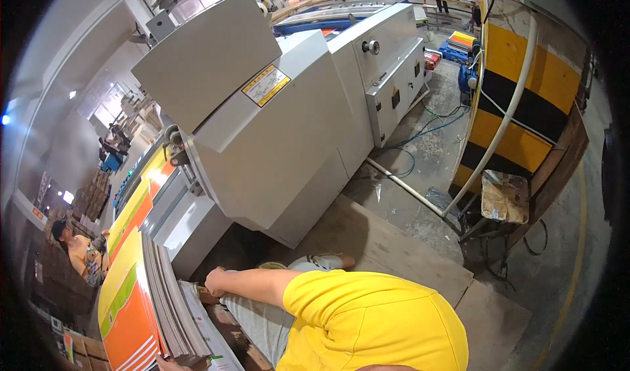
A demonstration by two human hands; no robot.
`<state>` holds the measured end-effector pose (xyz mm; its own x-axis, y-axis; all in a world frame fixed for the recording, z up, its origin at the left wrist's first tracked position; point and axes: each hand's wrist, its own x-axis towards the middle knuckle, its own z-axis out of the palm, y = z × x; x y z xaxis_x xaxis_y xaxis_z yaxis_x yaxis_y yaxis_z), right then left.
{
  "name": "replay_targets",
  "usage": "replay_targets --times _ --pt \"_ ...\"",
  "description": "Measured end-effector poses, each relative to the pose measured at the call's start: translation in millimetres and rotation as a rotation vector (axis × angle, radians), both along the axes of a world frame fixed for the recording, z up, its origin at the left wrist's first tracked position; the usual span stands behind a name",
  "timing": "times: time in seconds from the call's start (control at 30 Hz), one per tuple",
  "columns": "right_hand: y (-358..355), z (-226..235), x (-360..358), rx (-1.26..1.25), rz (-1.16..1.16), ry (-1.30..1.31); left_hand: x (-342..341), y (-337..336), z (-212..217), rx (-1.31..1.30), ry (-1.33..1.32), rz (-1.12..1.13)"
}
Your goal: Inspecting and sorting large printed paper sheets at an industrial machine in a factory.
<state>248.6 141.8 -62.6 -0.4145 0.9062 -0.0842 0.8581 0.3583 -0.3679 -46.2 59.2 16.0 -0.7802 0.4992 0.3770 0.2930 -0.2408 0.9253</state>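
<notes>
A stack of printed cardboard sheets (123, 318), yellow, green and orange on its face, stands at the left with its grey edges toward me. My left hand (169, 364) shows only in part at the lower edge, its fingers closed on the stack's near corner. Beyond the stack's grey edges, my right hand (215, 282) is curled closed beside a wooden piece (209, 296); whatever lies inside its fingers is hidden. My right arm, in a yellow sleeve (328, 299), reaches across to the left.
A large grey machine (282, 141) fills the middle, with more printed sheets (134, 207) along its left side. Another person (82, 253) is at the far left. A striped yellow-and-black panel (518, 102) and a bent pipe (410, 190) stand right; cables (413, 141) cross the floor.
</notes>
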Motion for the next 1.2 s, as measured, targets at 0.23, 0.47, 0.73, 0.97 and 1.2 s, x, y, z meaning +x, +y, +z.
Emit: replay_targets --times 0.23,0.47,0.73,0.97,1.2 --pt "-4 -2 8 0.019 0.003 -0.008 -35 29 -25 -0.046 -0.097 -0.073" --pt "-3 -1 6 0.027 -0.022 0.005 -66 46 -47 -0.038 -0.132 -0.096" --pt "-9 4 4 0.058 -0.047 -0.015 -60 29 -47 -0.029 -0.111 -0.104" --pt "5 7 -5 0.060 0.004 -0.050 -1 -11 -13 -0.041 -0.113 -0.169" --pt "0 16 -30 0.140 0.136 -0.077 16 -20 -17 0.069 -0.197 -0.211"
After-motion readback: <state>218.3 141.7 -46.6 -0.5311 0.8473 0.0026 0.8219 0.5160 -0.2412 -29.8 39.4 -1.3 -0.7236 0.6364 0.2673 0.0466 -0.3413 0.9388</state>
